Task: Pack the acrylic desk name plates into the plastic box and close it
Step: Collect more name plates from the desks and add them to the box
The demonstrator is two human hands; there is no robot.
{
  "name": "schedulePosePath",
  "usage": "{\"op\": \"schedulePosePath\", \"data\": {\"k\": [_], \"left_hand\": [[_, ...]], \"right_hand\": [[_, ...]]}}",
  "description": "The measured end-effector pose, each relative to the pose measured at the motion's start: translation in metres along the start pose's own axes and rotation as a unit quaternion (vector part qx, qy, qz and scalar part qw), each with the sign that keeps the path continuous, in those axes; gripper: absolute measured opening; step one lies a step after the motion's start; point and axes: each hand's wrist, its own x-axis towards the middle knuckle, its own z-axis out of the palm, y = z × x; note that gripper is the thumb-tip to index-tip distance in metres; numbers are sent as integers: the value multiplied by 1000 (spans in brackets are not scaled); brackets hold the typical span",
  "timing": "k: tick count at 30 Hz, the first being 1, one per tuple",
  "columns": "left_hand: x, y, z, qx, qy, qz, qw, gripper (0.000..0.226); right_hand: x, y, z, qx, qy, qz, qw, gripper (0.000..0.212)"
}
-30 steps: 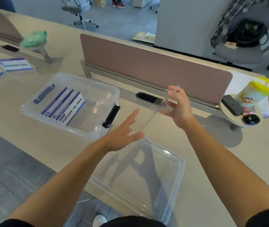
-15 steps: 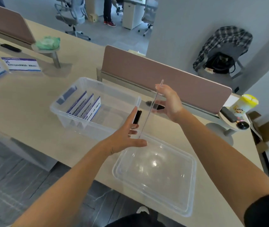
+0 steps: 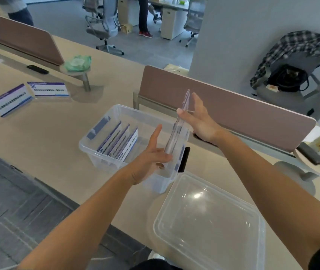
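Now the clear plate is over the box

Half a second ago the transparent name plate (image 3: pixel 176 129) was held edge-on above the counter (image 3: pixel 48 133), between the plastic box (image 3: pixel 96 160) and its lid (image 3: pixel 210 227). It has since travelled leftward and now stands steeply tilted over the box's right end, its lower edge at or just inside the rim. The left hand (image 3: pixel 149 158) supports that lower end with thumb and fingers pinching it. The right hand (image 3: pixel 198 121) has loosened from a closed grip into a flat palm with fingers spread, steadying the upper part.

Three printed plates (image 3: pixel 120 143) already stand in a row inside the box, so this one looks set to drop in beside them. Two more plates (image 3: pixel 28 96) remain on the counter, well apart from the box to the left. The lid lies loose just beside the box, so packing is roughly midway and closing is not yet due.
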Motion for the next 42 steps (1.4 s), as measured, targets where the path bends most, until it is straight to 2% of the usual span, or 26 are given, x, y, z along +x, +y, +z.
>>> {"op": "schedulePosePath", "data": {"k": [3,8,10,13,15,17,21,24,27,30,32,34,36,42], "left_hand": [[13,4,-5,73,50,-17,996,113],[28,-3,-25,96,83,-12,992,114],[33,-5,-33,117,71,-2,991,113],[45,-9,-47,149,66,10,987,111],[55,-14,-64,181,66,7,981,111],[62,-18,-83,229,49,11,972,113],[70,-19,-131,302,-41,5,952,122],[75,-24,-193,411,-65,18,909,121],[82,-30,-247,509,-65,28,858,103],[95,-36,-276,641,-86,69,760,82],[105,-42,-289,685,-76,88,719,76],[113,-46,-297,713,-40,86,695,72],[119,-49,-302,717,4,67,694,68],[121,-52,-305,674,57,14,737,63]], "right_hand": [[12,2,2,-62,-11,-31,998,99],[25,10,16,-66,-33,-34,997,99],[32,13,26,-89,-27,-20,996,85],[47,16,45,-199,32,-10,979,40],[59,14,58,-201,62,4,978,23],[71,9,70,-197,73,23,977,19],[91,-4,93,-203,92,85,971,18],[100,-10,110,-216,98,137,962,19],[103,-10,123,-240,96,171,951,22],[104,-5,132,-250,69,198,945,26],[106,1,135,-261,44,220,939,29],[109,9,139,-277,26,239,930,31],[113,20,145,-289,7,249,924,31],[135,54,167,-313,-64,254,913,33]]}}
